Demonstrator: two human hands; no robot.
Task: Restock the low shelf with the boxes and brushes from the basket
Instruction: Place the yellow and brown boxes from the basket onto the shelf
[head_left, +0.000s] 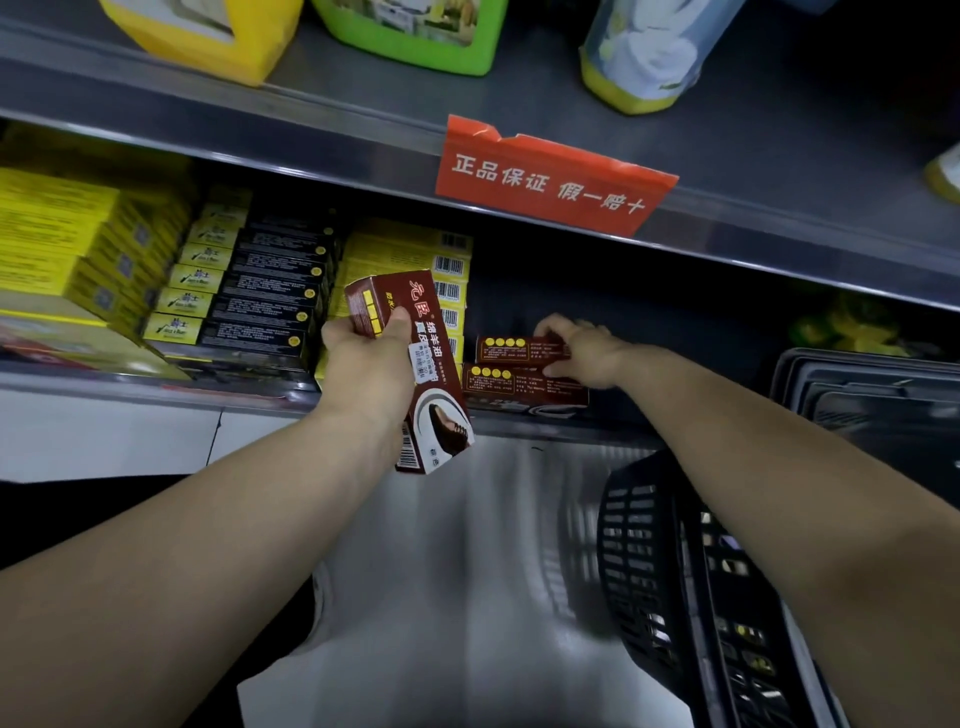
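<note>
Three maroon cardboard boxes counted. Left hand grips one held box, thumb pressed across its face, in front of the low grey metal shelf. Two lie stacked on the shelf; right hand pinches the upper box atop the lower box. One black plastic basket sits lower right.

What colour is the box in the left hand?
The box in the left hand is dark reddish-brown with white lettering; the head view shows it.
</note>
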